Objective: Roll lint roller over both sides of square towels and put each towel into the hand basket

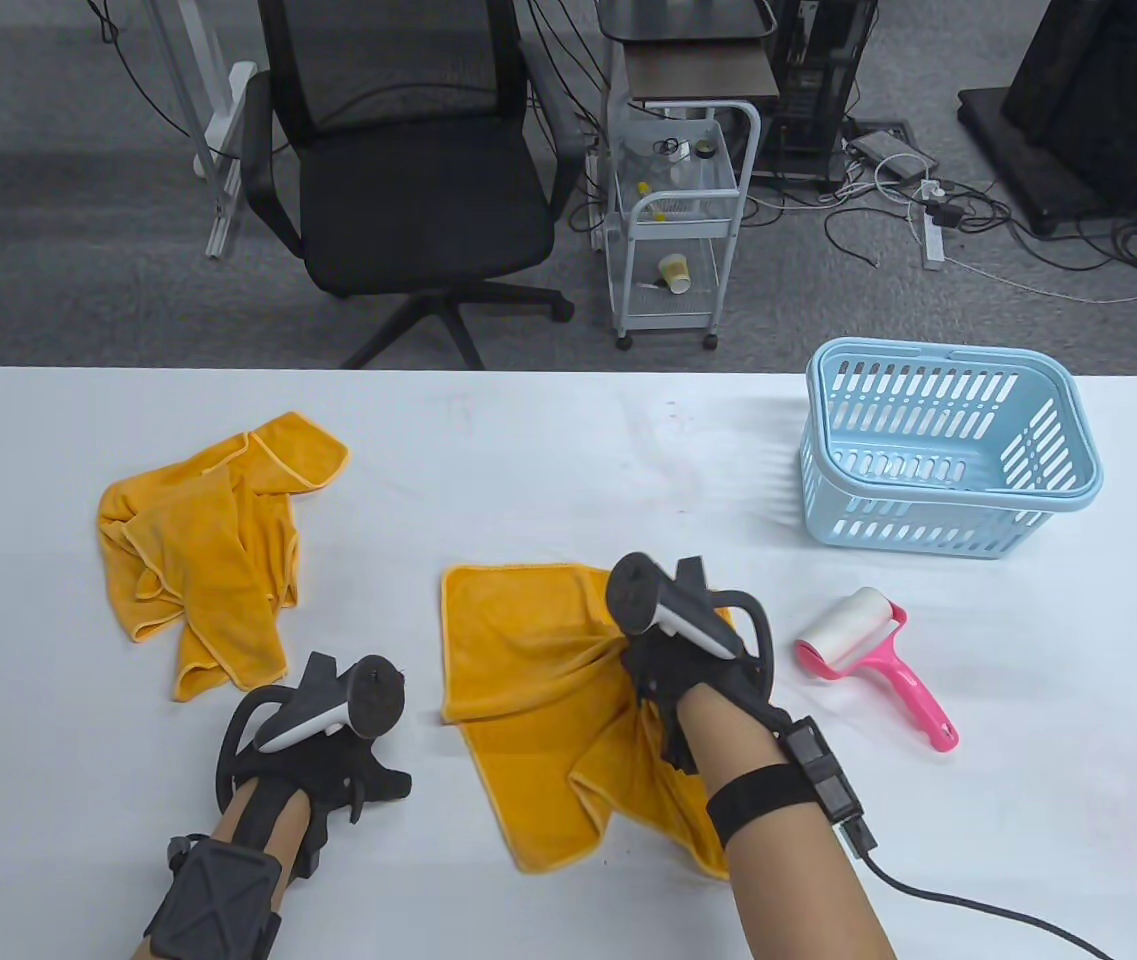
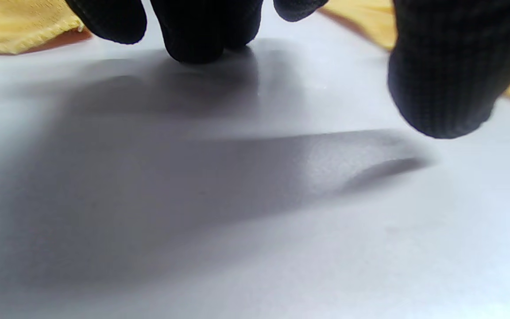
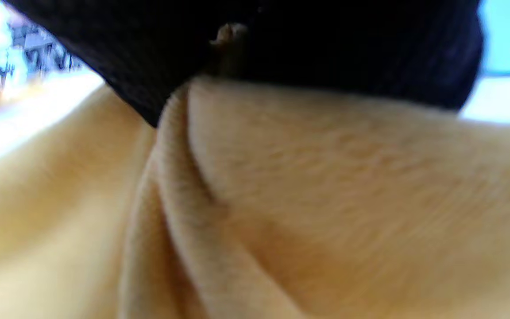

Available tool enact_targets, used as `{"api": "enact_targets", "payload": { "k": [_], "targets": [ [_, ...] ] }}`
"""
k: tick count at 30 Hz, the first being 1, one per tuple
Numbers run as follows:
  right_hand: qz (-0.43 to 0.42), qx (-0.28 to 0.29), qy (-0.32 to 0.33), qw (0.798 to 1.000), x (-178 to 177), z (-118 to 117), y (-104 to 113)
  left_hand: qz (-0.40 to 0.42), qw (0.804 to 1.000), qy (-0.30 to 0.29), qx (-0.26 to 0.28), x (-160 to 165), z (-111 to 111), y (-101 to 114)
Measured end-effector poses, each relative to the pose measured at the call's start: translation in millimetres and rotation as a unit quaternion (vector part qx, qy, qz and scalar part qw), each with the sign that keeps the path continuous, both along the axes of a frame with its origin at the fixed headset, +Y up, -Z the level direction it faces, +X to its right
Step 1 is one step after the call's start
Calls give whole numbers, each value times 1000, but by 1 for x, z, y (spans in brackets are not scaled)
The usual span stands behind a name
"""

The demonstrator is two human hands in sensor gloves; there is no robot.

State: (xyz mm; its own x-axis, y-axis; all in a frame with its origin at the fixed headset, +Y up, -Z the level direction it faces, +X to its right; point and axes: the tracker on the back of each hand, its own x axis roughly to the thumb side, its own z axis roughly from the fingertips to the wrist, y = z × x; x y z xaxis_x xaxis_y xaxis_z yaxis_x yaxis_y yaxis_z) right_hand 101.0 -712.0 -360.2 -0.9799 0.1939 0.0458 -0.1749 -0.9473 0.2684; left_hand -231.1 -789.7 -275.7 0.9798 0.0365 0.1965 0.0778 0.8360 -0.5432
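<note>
The table view alone gives the full layout; the wrist views add only close detail.

Well to the left of the left hand (image 1: 328, 730), and farther up the table (image 1: 568, 450), a second yellow towel (image 1: 213, 560) lies crumpled and untouched. The left hand sits low over bare table between the two towels. The left wrist view shows what the overhead cannot: its gloved fingertips (image 2: 195, 33) hang loosely downward just above or at the surface, gripping nothing, with yellow cloth at both upper corners.

Immediately right of that hand lies the yellow towel (image 1: 528, 680), partly spread, its right portion gathered into folds under the right hand (image 1: 693, 660). The right wrist view, blurred, shows the dark glove (image 3: 281, 40) pressed against a bunched ridge of that towel (image 3: 326, 186); the fingers appear closed on the cloth, though individual fingers cannot be made out.

Just right of the right hand, apart from it, the pink lint roller (image 1: 873, 650) lies on the table. Beyond it, farther from the hands, stands the light blue hand basket (image 1: 948, 450), with no towel inside.
</note>
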Motion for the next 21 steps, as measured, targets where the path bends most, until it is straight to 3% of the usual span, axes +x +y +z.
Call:
{"api": "enact_targets", "payload": {
  "k": [5,8,10,11,12,15,17,20,21],
  "targets": [
    [-86,109,-136,981,70,-16,88,-22,1000,-6,5,3,0,-1],
    [-165,182,-225,943,106,-18,129,-25,1000,-7,6,3,0,0],
    [-237,231,-279,902,127,-16,154,-26,1000,-7,6,3,1,0],
    [-257,288,-308,870,141,-13,170,-28,1000,-8,7,3,1,0],
    [-258,307,-318,859,148,-14,178,-31,999,-9,8,4,1,0],
    [-286,333,-320,840,171,-21,193,-33,999,-11,8,4,1,0],
    [-299,319,-315,842,181,-29,190,-32,999,-11,7,4,1,-1],
    [-334,283,-308,845,200,-47,165,-31,999,-11,6,4,1,-1],
    [-345,247,-304,853,206,-55,148,-35,999,-13,7,5,1,-1]
  ]
}}
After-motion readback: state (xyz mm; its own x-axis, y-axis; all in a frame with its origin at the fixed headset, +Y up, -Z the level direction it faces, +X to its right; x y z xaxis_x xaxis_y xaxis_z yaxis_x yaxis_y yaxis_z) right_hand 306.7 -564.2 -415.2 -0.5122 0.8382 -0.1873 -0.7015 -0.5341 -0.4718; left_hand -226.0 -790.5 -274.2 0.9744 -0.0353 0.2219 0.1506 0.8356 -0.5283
